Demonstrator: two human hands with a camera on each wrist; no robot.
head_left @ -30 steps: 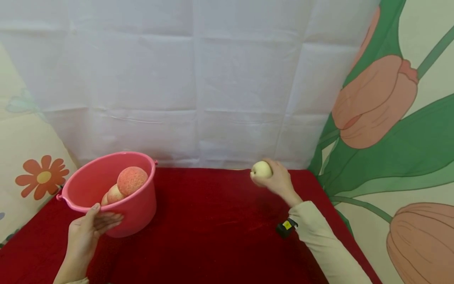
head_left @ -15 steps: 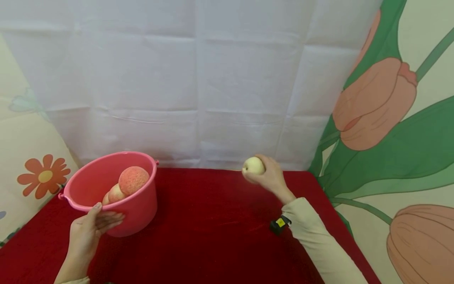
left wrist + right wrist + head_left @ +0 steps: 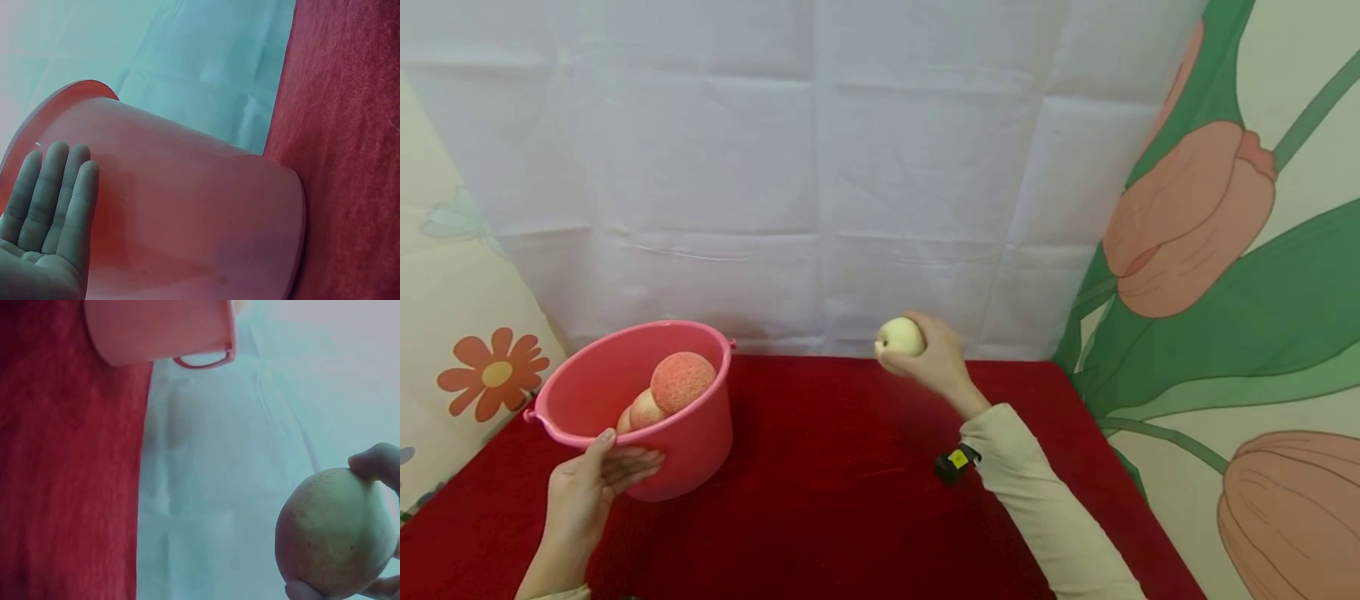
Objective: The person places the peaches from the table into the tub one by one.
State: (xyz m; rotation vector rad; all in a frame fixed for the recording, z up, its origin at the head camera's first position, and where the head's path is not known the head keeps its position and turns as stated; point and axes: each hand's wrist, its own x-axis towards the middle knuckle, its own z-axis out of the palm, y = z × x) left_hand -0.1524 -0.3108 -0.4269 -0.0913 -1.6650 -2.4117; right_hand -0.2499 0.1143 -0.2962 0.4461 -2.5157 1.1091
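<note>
In the head view, my right hand (image 3: 931, 357) grips a pale yellow-green fruit (image 3: 901, 337) with a small stem dimple, well to the right of a pink bucket (image 3: 692, 450). The right wrist view shows the fruit (image 3: 334, 531) between thumb and fingers. My left hand (image 3: 580, 492) lies at the bucket's near side, thumb tip right at the rim. Its fingers (image 3: 81, 206) are straight in front of the wall, their inner sides facing the left wrist camera. Inside the bucket are a rough orange-red ball-shaped piece (image 3: 682, 380) and peach-coloured round pieces (image 3: 646, 408), partly hidden.
A red cloth (image 3: 820, 500) covers the table. White sheeting (image 3: 880, 167) hangs behind its back edge, and a flower-printed wall (image 3: 1195, 350) stands on the right. A small black device with a yellow mark (image 3: 957, 461) sits at the right wrist.
My right hand has carried the fruit leftward and slightly up, toward the bucket. The left hand and the bucket have stayed almost where they were.
</note>
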